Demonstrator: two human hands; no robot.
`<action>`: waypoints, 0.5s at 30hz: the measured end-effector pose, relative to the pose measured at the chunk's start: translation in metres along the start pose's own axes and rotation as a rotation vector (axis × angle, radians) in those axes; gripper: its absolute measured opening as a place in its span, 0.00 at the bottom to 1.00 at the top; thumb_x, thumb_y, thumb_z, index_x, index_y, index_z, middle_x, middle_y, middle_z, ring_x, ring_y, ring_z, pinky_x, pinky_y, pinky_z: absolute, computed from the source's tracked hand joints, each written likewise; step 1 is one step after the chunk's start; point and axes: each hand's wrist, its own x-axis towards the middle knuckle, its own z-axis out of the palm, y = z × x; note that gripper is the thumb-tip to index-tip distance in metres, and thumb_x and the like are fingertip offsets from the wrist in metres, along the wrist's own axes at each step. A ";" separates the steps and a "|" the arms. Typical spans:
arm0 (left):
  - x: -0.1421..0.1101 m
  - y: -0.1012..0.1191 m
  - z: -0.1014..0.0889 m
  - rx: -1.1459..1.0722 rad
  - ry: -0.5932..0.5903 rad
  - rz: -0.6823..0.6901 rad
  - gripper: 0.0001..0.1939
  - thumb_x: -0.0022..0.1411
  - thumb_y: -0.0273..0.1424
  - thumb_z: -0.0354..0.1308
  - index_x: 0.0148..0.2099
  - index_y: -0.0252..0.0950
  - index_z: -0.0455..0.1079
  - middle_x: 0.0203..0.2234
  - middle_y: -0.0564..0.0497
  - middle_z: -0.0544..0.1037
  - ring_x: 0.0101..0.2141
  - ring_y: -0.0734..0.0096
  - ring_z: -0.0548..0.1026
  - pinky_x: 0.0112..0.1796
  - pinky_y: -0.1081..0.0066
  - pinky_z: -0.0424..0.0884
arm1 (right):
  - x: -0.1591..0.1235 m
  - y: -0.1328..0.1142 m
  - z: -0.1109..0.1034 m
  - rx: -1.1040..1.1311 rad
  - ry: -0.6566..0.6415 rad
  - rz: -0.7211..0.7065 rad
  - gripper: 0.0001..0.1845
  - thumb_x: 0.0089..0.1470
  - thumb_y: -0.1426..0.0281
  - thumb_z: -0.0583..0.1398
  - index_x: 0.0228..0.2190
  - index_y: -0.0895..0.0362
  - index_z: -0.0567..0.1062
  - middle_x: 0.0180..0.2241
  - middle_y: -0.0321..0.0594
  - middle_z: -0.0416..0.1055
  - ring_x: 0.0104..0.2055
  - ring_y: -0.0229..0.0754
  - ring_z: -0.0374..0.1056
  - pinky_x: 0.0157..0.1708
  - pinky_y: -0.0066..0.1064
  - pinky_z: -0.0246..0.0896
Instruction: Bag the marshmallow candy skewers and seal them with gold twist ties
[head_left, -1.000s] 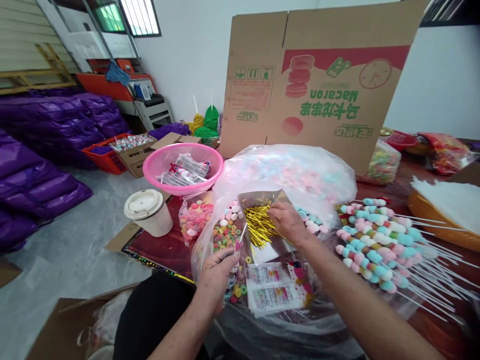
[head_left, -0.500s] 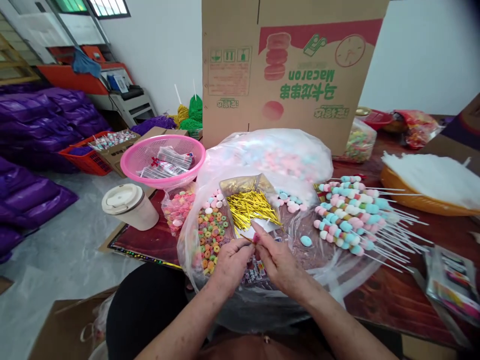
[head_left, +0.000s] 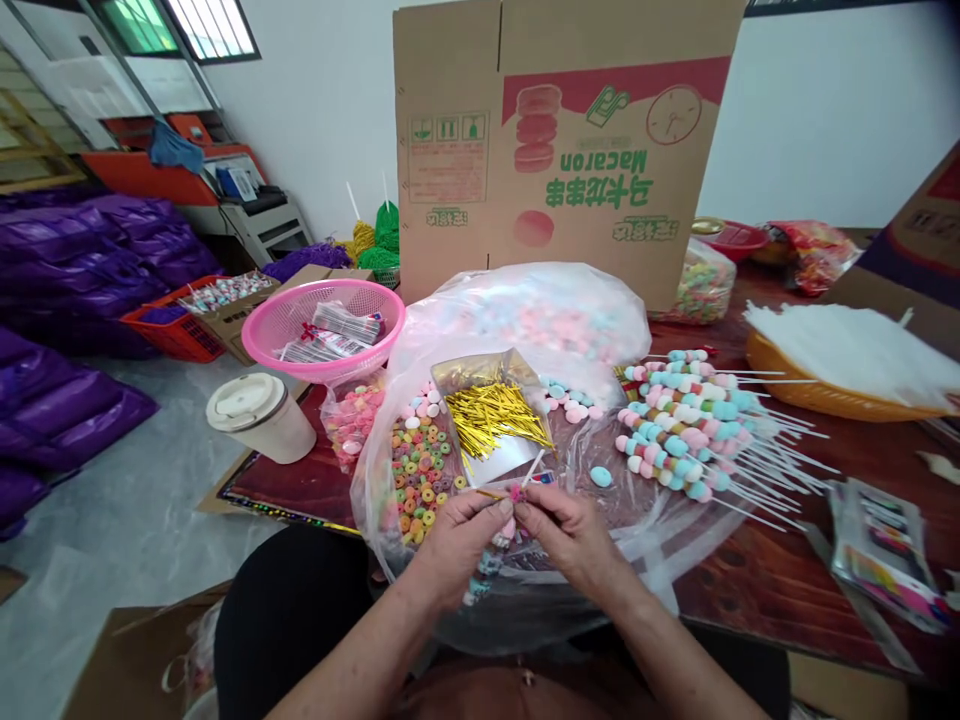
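My left hand [head_left: 459, 540] is closed in a pinch on a bagged marshmallow skewer [head_left: 504, 537], just below the gathered pink neck of its bag. Pale pink and blue pieces hang below the fingers, and its white stick [head_left: 533, 467] points up. A gold twist tie [head_left: 490, 493] lies across the neck, one end sticking out over my left fingers. My right hand [head_left: 576, 540] pinches at the neck from the other side, seemingly on the tie; its fingertips partly hide it. Beyond the hands, loose gold twist ties [head_left: 495, 415] fill an open silvery packet.
Ring-shaped candies [head_left: 427, 480] lie left on the clear plastic, with a blue marshmallow [head_left: 601, 477] to the right. Marshmallow skewers [head_left: 679, 425] are piled farther right. A lidded cup [head_left: 262, 425] and pink basket [head_left: 262, 345] stand left; a large carton [head_left: 465, 80] rises behind.
My right hand moved from the gold ties to meet my left at the bag's neck, bringing one tie. The flat printed bags seen before my hands earlier are gone from there. The view shifted.
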 end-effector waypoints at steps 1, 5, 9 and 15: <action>-0.001 0.002 -0.002 -0.066 -0.061 -0.095 0.14 0.48 0.36 0.63 0.20 0.31 0.68 0.17 0.53 0.69 0.21 0.76 0.67 0.27 0.74 0.65 | 0.001 -0.006 -0.007 0.007 -0.126 -0.033 0.13 0.57 0.64 0.53 0.30 0.56 0.75 0.23 0.36 0.69 0.26 0.36 0.65 0.27 0.25 0.61; -0.006 0.006 -0.006 -0.272 -0.274 -0.361 0.15 0.40 0.34 0.68 0.29 0.29 0.70 0.18 0.48 0.74 0.19 0.73 0.71 0.22 0.73 0.67 | 0.007 -0.022 -0.030 0.089 -0.502 -0.065 0.14 0.58 0.64 0.52 0.29 0.55 0.75 0.25 0.36 0.71 0.27 0.36 0.67 0.29 0.26 0.61; -0.007 0.004 0.000 -0.382 -0.146 -0.321 0.25 0.42 0.34 0.68 0.43 0.35 0.64 0.19 0.52 0.75 0.18 0.74 0.71 0.21 0.75 0.67 | 0.008 -0.016 -0.020 -0.025 -0.334 -0.057 0.14 0.56 0.65 0.54 0.22 0.57 0.71 0.20 0.34 0.68 0.23 0.35 0.62 0.25 0.24 0.56; -0.001 -0.002 0.016 -0.202 0.223 0.036 0.26 0.47 0.35 0.66 0.46 0.37 0.58 0.18 0.60 0.70 0.18 0.80 0.67 0.22 0.78 0.63 | -0.001 0.000 0.013 -0.241 0.159 -0.068 0.14 0.58 0.69 0.49 0.23 0.57 0.66 0.20 0.35 0.66 0.23 0.35 0.60 0.23 0.25 0.54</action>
